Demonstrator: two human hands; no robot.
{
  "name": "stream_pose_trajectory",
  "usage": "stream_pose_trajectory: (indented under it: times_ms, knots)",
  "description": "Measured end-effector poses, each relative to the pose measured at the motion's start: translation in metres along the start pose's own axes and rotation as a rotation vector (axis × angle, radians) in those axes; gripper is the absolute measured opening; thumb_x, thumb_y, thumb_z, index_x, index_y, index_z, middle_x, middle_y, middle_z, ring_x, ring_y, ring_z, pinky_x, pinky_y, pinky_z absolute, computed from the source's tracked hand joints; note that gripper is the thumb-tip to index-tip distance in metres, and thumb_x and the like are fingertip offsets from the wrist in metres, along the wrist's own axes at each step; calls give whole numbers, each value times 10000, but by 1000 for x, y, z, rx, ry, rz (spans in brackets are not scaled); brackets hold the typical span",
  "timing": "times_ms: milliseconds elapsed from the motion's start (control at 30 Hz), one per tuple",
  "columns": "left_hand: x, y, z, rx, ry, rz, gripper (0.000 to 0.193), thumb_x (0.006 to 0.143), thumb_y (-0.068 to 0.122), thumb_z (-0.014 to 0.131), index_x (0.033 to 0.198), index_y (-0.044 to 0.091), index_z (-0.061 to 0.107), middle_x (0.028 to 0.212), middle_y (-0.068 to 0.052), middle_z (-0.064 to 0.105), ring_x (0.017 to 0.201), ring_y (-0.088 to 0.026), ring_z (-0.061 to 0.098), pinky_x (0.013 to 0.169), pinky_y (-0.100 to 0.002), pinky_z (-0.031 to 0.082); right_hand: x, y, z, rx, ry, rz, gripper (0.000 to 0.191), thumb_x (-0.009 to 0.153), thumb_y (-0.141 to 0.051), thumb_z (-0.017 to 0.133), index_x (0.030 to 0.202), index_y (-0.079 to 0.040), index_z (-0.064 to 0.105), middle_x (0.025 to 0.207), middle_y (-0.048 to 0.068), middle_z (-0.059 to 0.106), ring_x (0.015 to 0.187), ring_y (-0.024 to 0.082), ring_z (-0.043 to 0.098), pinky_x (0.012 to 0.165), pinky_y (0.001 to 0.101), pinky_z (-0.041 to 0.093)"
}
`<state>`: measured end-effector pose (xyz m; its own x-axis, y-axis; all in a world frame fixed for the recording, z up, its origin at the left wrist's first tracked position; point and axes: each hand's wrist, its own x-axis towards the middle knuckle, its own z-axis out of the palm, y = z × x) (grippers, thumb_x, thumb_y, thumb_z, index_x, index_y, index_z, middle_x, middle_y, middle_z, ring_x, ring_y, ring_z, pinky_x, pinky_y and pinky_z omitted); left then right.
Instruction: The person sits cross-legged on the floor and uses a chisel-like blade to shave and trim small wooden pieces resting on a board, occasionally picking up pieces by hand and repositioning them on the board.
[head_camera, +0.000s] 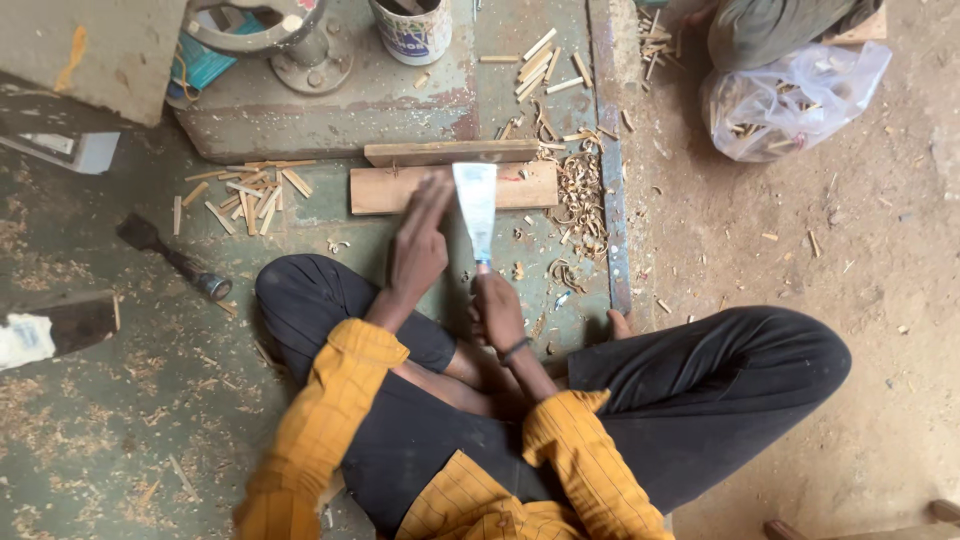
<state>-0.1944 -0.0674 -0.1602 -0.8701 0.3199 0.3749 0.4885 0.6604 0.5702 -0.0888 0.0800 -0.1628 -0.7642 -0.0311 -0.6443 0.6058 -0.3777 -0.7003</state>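
Item: seated person's right hand (497, 312) gripping chisel (476, 208) by its handle, blade over plank (400, 190) on the floor, left hand (418, 243) flat, fingers together, beside the blade; risk: a slip off the plank could cut those fingers.

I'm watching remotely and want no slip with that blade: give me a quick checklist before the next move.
1. Right hand gripping the scraper handle: ok.
2. Left hand away from the blade: not ok, fingers lie right beside it.
3. Wooden board lying flat under the blade: ok.
4. Board secured against sliding: cannot tell.
5. Floor near the board free of wood shavings: not ok.
6. Legs away from the blade tip: ok.
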Motion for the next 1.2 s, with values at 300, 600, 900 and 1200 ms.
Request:
stream_pose_trajectory:
  times_ms: [300, 600, 900, 1200]
  knots:
    - [22, -5, 34, -244, 47, -365, 235, 900, 33, 727, 1123, 23, 656, 1057, -156, 667, 899, -312, 710, 773, -387, 570, -77, -20, -57, 211, 96, 12, 455, 1055, -535, 405, 941, -99, 472, 550, 7, 389, 346, 102, 312, 300, 272, 256]
    - [43, -25, 85, -109, 107, -158, 149, 846, 62, 766, 966, 72, 679, 897, -147, 654, 854, -378, 628, 767, -484, 516, -62, 1, -88, 198, 214, -99, 299, 1009, -352, 621, 917, -96, 496, 564, 24, 482, 360, 130, 438, 310, 280, 321]
    - [-47, 132, 13, -302, -384, -108, 169, 852, 144, 745, 999, 67, 712, 924, -90, 733, 809, -272, 741, 721, -388, 594, -59, -20, -85, -43, 446, -351, 234, 899, -201, 777, 1006, -67, 617, 608, 15, 608, 458, 82, 550, 386, 254, 434]
    - [-43, 161, -27, -318, -332, -154, 169, 834, 79, 772, 994, 60, 718, 897, -98, 738, 772, -251, 735, 663, -373, 579, -68, -29, -76, 23, 396, -311, 186, 910, -155, 738, 993, -21, 639, 744, 68, 718, 557, 114, 687, 465, 251, 558]
